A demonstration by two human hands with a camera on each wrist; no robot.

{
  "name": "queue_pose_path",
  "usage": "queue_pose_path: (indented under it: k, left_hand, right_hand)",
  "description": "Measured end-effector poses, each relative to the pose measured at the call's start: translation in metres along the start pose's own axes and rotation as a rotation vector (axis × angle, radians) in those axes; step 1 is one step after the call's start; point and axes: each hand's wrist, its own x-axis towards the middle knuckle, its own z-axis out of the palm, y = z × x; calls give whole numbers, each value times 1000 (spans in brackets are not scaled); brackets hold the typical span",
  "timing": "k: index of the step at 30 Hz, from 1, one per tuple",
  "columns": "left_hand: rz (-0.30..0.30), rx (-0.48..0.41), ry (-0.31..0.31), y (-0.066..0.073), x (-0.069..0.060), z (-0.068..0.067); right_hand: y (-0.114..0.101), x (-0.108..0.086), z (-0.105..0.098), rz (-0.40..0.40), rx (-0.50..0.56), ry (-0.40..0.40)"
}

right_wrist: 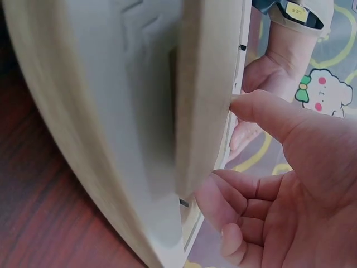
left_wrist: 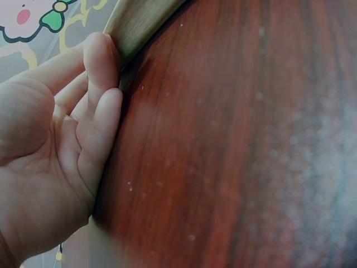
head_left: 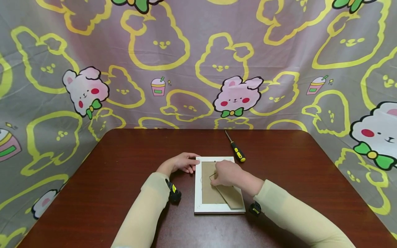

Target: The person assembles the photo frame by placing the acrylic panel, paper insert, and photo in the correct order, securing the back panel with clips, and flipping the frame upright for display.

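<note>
A white picture frame (head_left: 198,193) lies back side up on the table, its brown backing board (head_left: 210,191) showing. My left hand (head_left: 185,162) holds the frame's upper left edge; in the left wrist view, thumb and fingers meet along the frame's side (left_wrist: 142,25). Over the backing, my right hand (head_left: 229,174) pinches the upper end of a brown stand leg (head_left: 234,200), which slants down across the lower right border. The right wrist view has the leg (right_wrist: 203,84) close up, with thumb and forefinger at its edge. My right hand covers part of the frame's upper right side.
Beyond the frame, to the right, lies a screwdriver (head_left: 237,151) with a black and yellow handle, its shaft pointing to the table's back edge. The dark red-brown table (head_left: 124,165) is bordered by a patterned cloth (head_left: 186,82) behind and at the sides.
</note>
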Motion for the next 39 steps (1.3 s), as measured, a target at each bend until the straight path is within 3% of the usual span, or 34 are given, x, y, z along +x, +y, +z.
queue_pose_path:
  k: [8, 18, 30, 39]
  left_hand:
    - [2, -4, 4, 0, 1, 0]
    - [14, -8, 12, -1, 3, 2]
    - [66, 129, 171, -1, -1, 15]
    - [77, 191, 200, 1, -2, 20]
  right_hand:
    - [2, 1, 1, 26, -106, 12]
    - [3, 0, 5, 34, -98, 41]
    - [3, 1, 5, 45, -90, 11]
    - [3, 1, 5, 53, -90, 0]
